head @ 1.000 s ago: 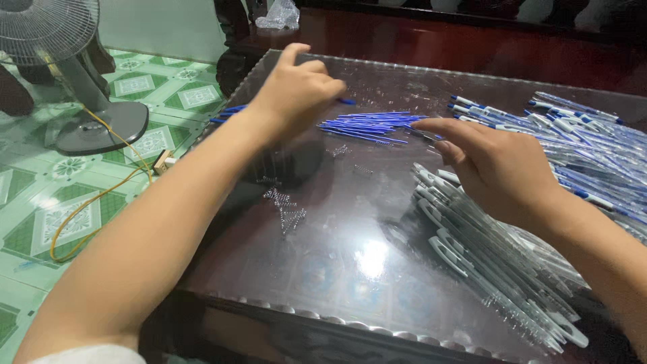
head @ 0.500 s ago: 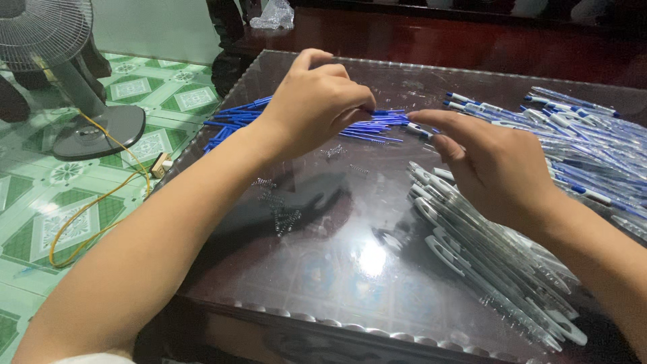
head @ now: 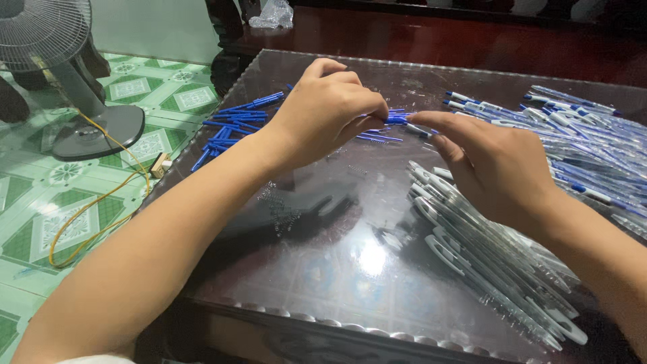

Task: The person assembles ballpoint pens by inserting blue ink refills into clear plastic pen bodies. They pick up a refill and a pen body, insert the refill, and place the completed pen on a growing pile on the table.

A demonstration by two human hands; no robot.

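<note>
The left hand (head: 323,111) and the right hand (head: 495,168) met above the middle of the glass-topped table (head: 337,269), nearer its far edge. Both were pinched together on 1 small pen part (head: 404,123), blue with a pale tip, held between the fingertips of the 2 hands; how firmly either side gripped it could not be told.

Behind the left hand, toward the far-left corner, lay a loose scatter of blue refills (head: 232,121). Along the right edge lay a heap of assembled pens (head: 593,141), and nearer the front-right corner a fanned row of clear pen barrels (head: 492,263). Tiny metal springs (head: 280,209) sat on the glass left of centre, hard to make out against the reflections.

The likeliest slip, as I judged it, was the thin part popping from the fingertips, since so little of it was held. It would have rolled easily on the smooth glass and could have gone off the left edge to the tiled floor (head: 81,202). The right forearm hung just above the barrels, so a careless sweep could have scattered that row. The springs could have been brushed away unnoticed.
</note>
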